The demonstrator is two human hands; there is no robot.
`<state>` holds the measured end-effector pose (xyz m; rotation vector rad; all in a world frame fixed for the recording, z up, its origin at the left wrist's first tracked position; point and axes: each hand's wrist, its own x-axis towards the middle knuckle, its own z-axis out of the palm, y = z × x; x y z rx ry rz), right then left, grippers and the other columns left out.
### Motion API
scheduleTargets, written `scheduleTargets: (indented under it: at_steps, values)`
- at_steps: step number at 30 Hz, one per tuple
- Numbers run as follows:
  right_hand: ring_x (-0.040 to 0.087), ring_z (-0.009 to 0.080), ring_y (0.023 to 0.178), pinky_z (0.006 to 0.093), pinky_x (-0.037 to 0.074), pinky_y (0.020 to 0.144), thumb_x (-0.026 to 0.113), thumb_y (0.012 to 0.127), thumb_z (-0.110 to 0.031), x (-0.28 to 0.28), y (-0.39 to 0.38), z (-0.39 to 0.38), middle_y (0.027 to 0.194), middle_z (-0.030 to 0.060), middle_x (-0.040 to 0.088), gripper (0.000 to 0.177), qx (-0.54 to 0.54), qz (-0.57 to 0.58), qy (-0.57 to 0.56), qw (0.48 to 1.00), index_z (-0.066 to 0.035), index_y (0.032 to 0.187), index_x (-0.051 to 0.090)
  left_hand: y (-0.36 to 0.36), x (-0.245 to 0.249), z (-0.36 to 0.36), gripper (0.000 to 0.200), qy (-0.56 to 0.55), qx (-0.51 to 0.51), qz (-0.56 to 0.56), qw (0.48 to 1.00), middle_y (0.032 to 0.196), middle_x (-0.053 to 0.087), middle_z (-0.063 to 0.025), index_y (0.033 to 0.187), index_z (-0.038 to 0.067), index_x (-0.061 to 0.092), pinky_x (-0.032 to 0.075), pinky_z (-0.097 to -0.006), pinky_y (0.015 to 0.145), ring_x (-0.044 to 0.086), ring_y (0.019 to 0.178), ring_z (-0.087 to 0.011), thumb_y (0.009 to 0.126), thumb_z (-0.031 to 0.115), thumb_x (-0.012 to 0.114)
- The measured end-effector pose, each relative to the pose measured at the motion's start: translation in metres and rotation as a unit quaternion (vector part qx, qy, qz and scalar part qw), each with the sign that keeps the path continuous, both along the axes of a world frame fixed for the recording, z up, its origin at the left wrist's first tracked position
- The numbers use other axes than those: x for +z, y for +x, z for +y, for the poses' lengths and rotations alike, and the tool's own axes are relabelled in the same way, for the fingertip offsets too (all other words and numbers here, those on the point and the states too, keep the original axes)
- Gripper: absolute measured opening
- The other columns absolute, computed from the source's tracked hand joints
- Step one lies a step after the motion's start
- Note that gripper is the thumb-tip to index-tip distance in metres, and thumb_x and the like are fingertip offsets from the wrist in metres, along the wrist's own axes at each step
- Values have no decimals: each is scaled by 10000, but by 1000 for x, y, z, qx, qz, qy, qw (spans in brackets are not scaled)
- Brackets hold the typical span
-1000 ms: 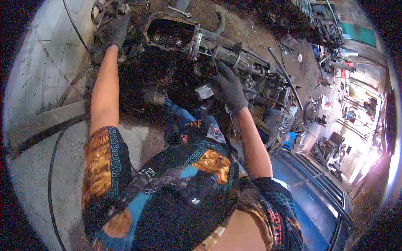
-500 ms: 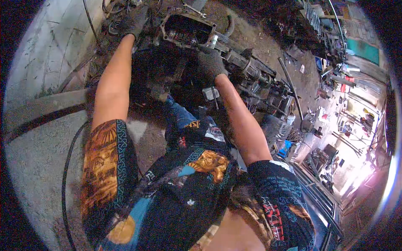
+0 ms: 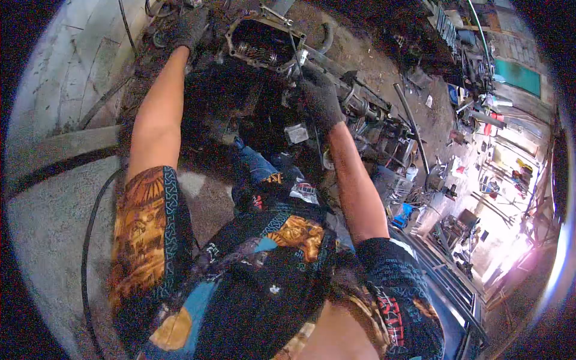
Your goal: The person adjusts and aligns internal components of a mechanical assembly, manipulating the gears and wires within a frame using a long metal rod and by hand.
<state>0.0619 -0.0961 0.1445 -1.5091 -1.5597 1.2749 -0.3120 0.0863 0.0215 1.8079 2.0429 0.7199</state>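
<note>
An opened metal gearbox housing, greasy, with gears inside, sits at the top middle of the head view. My right hand, in a dark work glove, is at the housing's near right corner. Its fingers are closed round a thin metal rod that sticks up past the housing's right edge. My left hand, gloved too, reaches to dark machine parts left of the housing. Shadow hides its fingers. An open-end wrench lies at the housing's far edge.
A long bar leans on the right, beyond a row of shafts and machine parts. A black hose runs down the left floor. Near my legs is a small pale box-like piece. Metal scrap and frames fill the right side.
My right hand has shifted right and slightly down from the housing's edge, and the thin rod now shows above it. My left hand stays in nearly the same place.
</note>
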Motion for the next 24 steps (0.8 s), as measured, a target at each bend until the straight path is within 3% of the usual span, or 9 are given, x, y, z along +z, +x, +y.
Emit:
scheduleTargets:
  at_steps: [5,7,13,14,16,19,21,23,24]
  values:
    - [620,150,689,245,498,557,537,874,-65,40,4,-13,885,83,637,286,76,-21,-14,997,-10,1153,562,-11,-4,-3,430,-21,41,0,999,1103,618,-225,1097,73,623,435,-480,890,572,1031,-409,938,428,438]
    - [639,197,799,272,550,650,456,878,16,59,-1,-13,982,127,628,352,-73,420,-241,872,-12,1226,499,-15,-16,-1,434,-36,51,-1,998,1098,618,-228,1089,68,624,435,-483,886,572,1029,-410,937,429,438]
    - [550,305,1060,339,519,909,506,781,149,96,21,-25,1138,159,526,595,-105,614,-159,766,-72,1327,425,-4,-14,-4,445,-70,48,-2,996,1082,620,-235,1068,54,627,437,-493,876,573,1024,-413,937,434,437]
    - [540,312,1089,348,506,927,503,781,149,86,31,-20,1161,160,521,600,-42,285,47,956,-65,1335,416,3,3,-11,447,-69,45,1,997,1080,621,-236,1064,51,627,437,-495,874,573,1023,-413,936,435,436]
    - [519,298,1146,366,474,959,503,804,127,80,44,-12,1214,172,515,583,75,-338,287,893,-50,1351,403,19,37,-17,451,-66,39,6,997,1075,621,-238,1057,46,628,438,-498,870,574,1022,-414,936,436,436]
    - [549,273,1089,364,471,952,510,845,84,71,56,-3,1181,164,549,528,64,-397,382,832,-42,1348,410,34,64,-30,458,-78,39,10,996,1067,622,-241,1046,39,629,438,-503,865,574,1019,-415,936,439,436]
    - [587,262,995,373,475,936,528,865,53,69,61,4,1096,141,597,483,-51,-346,292,890,-31,1327,415,31,77,-36,462,-87,42,14,995,1062,623,-244,1038,34,630,439,-506,862,574,1018,-416,935,440,435]
    - [613,234,914,350,502,866,573,856,39,82,64,14,996,103,623,453,-242,475,-22,846,-53,1278,437,32,88,-33,467,-96,47,15,994,1057,624,-246,1031,29,631,439,-510,858,575,1016,-417,935,442,435]
    - [606,191,863,330,514,785,588,846,26,84,62,19,924,75,610,407,-256,365,36,894,-85,1215,456,33,95,-37,469,-100,50,15,994,1054,624,-247,1027,27,632,440,-512,856,575,1015,-417,935,443,435]
